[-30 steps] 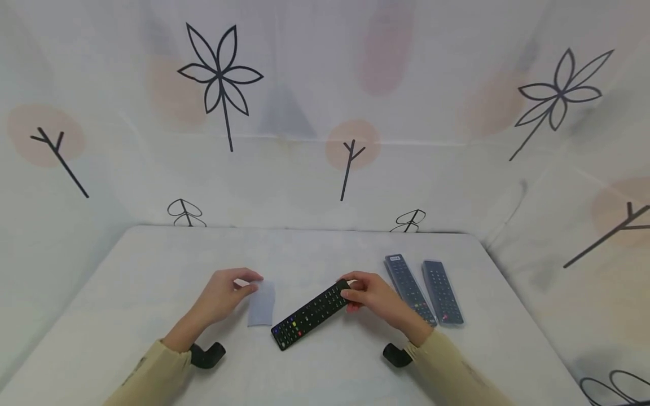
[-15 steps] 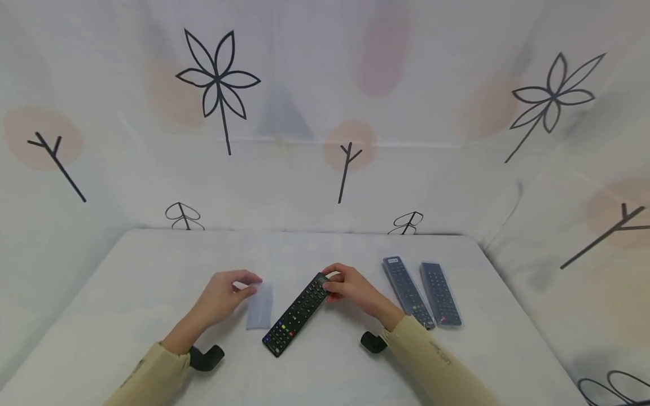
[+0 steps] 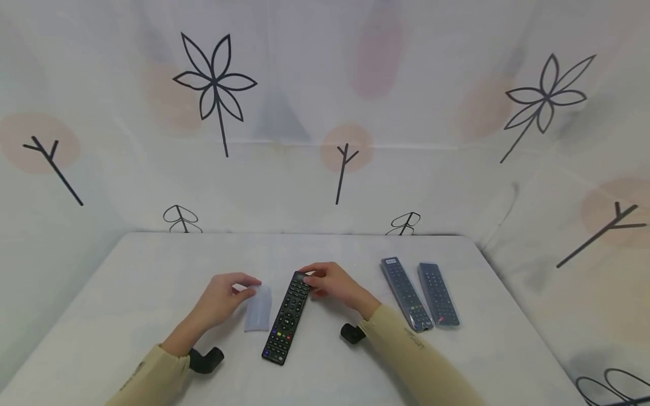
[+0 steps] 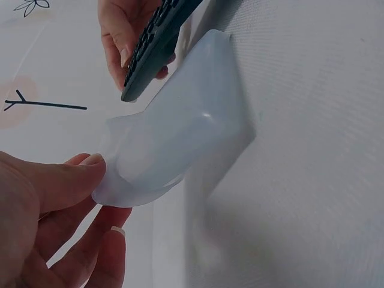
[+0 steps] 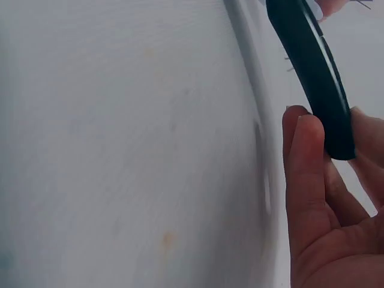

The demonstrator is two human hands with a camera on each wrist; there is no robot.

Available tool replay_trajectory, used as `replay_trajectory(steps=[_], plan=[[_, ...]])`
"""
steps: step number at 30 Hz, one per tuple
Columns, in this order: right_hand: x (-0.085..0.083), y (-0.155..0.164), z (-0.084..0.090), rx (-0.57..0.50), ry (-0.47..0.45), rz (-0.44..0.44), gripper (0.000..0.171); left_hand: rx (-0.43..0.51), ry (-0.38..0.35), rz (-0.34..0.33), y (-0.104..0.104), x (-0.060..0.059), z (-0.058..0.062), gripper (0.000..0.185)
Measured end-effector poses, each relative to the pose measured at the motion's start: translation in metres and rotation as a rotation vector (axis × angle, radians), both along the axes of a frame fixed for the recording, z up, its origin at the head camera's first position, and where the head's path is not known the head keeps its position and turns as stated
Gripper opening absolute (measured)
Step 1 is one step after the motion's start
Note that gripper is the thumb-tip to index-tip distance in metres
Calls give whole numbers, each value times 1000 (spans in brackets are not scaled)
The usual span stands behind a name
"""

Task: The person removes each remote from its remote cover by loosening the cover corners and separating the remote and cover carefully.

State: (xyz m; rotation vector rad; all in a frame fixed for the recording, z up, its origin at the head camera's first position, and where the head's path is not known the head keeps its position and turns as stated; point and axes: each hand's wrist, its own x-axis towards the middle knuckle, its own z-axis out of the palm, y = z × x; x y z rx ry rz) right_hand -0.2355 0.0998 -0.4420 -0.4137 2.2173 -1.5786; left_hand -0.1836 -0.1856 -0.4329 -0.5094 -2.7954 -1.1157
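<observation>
A black remote control (image 3: pixel 286 317) with coloured buttons lies lengthwise at the table's middle. My right hand (image 3: pixel 327 281) grips its far end, fingers curled round the black body (image 5: pixel 312 66). Just left of it lies a clear silicone sleeve (image 3: pixel 258 307), its open end lifted. My left hand (image 3: pixel 223 293) pinches that open end between thumb and finger; in the left wrist view the sleeve (image 4: pixel 180 129) bulges open, with the remote's tip (image 4: pixel 150 51) close above it.
Two more remotes in clear covers (image 3: pixel 406 293) (image 3: pixel 438 294) lie side by side at the right of the white table (image 3: pixel 127 282). A patterned white cloth wall (image 3: pixel 325 141) closes off the back and sides.
My right hand has swung the remote's far end leftward, turning it from a diagonal to nearly straight beside the sleeve. My left hand stays on the sleeve.
</observation>
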Motion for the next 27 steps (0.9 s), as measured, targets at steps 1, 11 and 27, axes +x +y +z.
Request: replay_trajectory(steps=[1, 11, 27], plan=[[-2, -2, -1, -7, -5, -1, 31, -1, -2, 2, 0, 0, 0, 18], [-8, -27, -8, 30, 8, -99, 26, 6, -34, 7, 3, -3, -2, 18], [-5, -48, -8, 125, 89, -226, 23, -4, -58, 4, 4, -6, -4, 16]])
